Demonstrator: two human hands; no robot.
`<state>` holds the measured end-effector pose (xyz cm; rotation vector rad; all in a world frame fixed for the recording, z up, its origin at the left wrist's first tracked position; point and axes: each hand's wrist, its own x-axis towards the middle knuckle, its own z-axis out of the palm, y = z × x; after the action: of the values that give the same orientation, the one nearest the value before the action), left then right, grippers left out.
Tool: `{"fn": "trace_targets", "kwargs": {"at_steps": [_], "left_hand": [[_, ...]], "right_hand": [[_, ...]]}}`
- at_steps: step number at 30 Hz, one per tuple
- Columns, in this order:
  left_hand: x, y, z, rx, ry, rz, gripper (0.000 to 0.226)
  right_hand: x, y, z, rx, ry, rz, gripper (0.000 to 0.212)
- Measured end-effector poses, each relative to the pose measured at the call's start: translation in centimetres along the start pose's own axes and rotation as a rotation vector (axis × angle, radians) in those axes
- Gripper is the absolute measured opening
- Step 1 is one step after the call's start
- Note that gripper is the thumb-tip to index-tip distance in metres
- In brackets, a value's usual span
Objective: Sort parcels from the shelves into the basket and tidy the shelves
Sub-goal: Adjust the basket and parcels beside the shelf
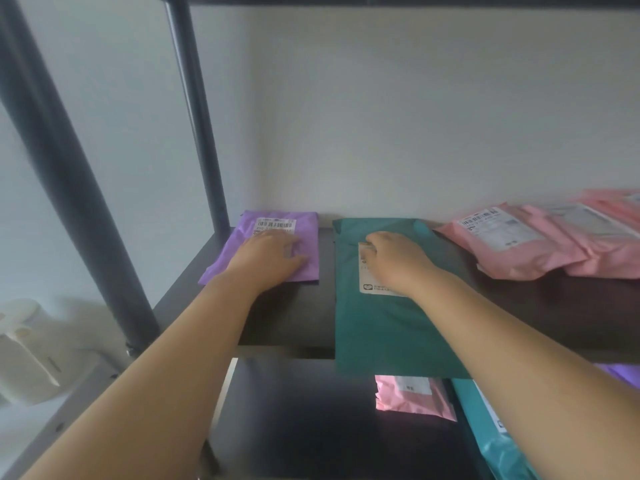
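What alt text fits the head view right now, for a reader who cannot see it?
A person's left hand lies flat on a purple parcel and the right hand rests on a dark green parcel that overhangs the front edge of a dark shelf. Pink parcels are piled to the right on that shelf.

upper shelf [287,320]: purple parcel [306,230] laid left | green parcel [381,334] laid centre, front edge overhung | pink parcels [554,251] piled right | lower shelf [294,427]: small pink parcel [412,398], teal parcel [495,455] laid
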<state>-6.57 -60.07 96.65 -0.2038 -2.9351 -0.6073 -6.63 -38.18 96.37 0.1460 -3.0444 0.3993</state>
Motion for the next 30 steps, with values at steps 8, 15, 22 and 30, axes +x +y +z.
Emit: {"fn": "trace_targets", "kwargs": {"at_steps": [8, 15, 22, 30], "left_hand": [[-0.5, 2.9, -0.6, 0.174, 0.034, 0.151, 0.045], [0.3, 10.5, 0.8, 0.106, -0.058, 0.351, 0.050], [0.5, 20.3, 2.4, 0.052, -0.128, 0.459, 0.050], [1.6, 30.2, 6.7, 0.108, -0.290, 0.378, 0.049]], "right_hand": [[-1.9, 0.9, -2.8, 0.247, 0.133, 0.071, 0.049], [-5.8, 6.7, -5.4, 0.200, 0.270, 0.125, 0.035], [-8.5, 14.2, -10.0, 0.091, 0.340, 0.162, 0.036], [-7.5, 24.7, -13.1, -0.042, 0.222, 0.217, 0.035]]}}
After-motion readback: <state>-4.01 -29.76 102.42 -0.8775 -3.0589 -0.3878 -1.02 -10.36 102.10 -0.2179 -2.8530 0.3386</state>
